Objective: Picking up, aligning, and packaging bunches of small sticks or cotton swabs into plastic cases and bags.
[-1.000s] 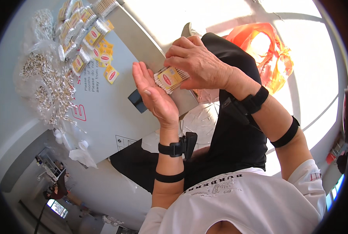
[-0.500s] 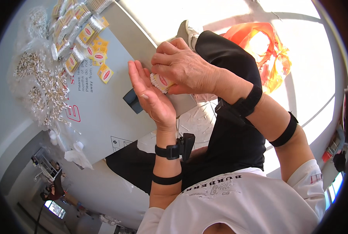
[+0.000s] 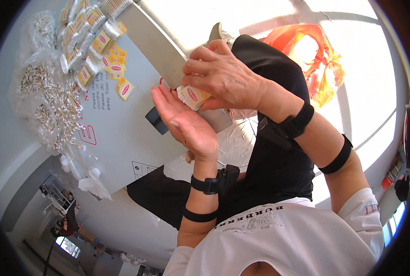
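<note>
My right hand (image 3: pixel 230 76) grips a small pack of cotton swabs (image 3: pixel 192 97), which has a yellow and white label and a row of white tips facing left. Palm up and fingers stretched out, my left hand (image 3: pixel 186 122) lies just below the pack. Whether the pack's tips touch the left fingers I cannot tell. Several filled swab packs (image 3: pixel 104 40) are heaped at the far left of the grey printed board (image 3: pixel 122 133). Beside them lie loose yellow label cards (image 3: pixel 124 88).
Clear bags of loose cotton swabs (image 3: pixel 46 106) spread along the left. A dark blue-grey block (image 3: pixel 156 120) sits beside my left hand. On the floor at right stands an orange plastic bag (image 3: pixel 326 69). A crumpled white tissue (image 3: pixel 94 184) lies at the board's near corner.
My left hand has dropped slightly toward me and right, and its palm has opened away from the pack. My right hand has shifted a little right with the pack still in it.
</note>
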Motion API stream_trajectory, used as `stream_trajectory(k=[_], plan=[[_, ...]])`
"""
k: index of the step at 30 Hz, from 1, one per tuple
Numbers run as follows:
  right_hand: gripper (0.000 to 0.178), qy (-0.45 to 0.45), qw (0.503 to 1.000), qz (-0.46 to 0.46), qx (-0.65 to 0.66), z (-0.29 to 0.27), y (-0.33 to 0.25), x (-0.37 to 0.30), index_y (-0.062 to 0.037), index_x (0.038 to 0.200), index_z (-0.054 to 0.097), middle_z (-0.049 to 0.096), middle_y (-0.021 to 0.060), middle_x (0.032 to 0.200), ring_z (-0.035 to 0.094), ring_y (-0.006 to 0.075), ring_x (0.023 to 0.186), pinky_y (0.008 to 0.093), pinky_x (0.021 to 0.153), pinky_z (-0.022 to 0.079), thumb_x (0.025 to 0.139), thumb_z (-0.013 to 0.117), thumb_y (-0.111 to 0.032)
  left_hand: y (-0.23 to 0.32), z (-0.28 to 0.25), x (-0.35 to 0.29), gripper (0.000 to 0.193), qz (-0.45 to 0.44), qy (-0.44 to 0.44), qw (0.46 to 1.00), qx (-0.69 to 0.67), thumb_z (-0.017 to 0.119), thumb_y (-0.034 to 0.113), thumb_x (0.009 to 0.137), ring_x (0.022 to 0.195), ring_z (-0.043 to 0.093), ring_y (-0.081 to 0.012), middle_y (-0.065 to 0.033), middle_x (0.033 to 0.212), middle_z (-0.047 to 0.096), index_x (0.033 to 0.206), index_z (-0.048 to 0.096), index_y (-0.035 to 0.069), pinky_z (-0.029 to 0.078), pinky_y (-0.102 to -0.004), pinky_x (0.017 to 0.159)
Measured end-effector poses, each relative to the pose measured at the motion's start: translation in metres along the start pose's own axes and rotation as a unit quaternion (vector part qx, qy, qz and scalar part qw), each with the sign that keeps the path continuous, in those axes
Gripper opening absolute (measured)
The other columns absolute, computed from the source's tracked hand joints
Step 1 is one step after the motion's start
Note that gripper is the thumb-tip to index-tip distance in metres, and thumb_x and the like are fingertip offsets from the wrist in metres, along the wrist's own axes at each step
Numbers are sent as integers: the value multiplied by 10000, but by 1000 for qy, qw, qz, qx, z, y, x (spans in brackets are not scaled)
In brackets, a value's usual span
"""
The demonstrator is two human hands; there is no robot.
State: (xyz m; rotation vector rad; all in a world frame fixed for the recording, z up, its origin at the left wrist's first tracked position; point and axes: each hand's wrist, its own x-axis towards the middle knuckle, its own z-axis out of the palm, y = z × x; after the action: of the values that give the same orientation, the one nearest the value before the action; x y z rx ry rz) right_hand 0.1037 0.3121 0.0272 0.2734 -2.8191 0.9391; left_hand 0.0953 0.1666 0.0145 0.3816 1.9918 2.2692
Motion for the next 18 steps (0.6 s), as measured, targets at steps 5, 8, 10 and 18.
stream_trajectory(k=[5, 8, 10, 18], plan=[[564, -2, 1000, -1, -7, 4, -1, 2, -142, 1064, 683, 591, -26, 1066, 489, 184, 1127, 412, 1009, 306, 556, 891, -273, -3, -3, -1, 756, 23, -25, 999, 32, 256, 534, 1021, 1473, 142, -315, -189, 1582, 144, 1507, 153, -37, 131, -458, 1205], [552, -5, 1000, -16, 2, 6, -1, 6, -138, 1054, 681, 587, -27, 1053, 490, 184, 1103, 402, 993, 307, 559, 886, -272, -3, -2, -2, 765, 7, -41, 999, 6, 259, 539, 1019, 1472, 139, -326, -195, 1584, 132, 1507, 145, -39, 129, -460, 1204], [473, 4, 999, -25, -24, 7, 0, 6, -142, 988, 686, 568, -46, 991, 479, 167, 1064, 396, 966, 319, 575, 857, -297, -3, -1, -2, 765, -7, -39, 999, 8, 264, 536, 1020, 1472, 135, -329, -198, 1582, 135, 1508, 138, -40, 128, -458, 1203], [579, -9, 998, 19, -66, -5, -5, -2, -141, 1065, 678, 582, -7, 1051, 496, 182, 1096, 397, 996, 313, 554, 900, -299, 9, -10, -13, 758, -33, -33, 999, 17, 292, 511, 1022, 1473, 137, -338, -217, 1585, 115, 1518, 99, -29, 118, -461, 1197]])
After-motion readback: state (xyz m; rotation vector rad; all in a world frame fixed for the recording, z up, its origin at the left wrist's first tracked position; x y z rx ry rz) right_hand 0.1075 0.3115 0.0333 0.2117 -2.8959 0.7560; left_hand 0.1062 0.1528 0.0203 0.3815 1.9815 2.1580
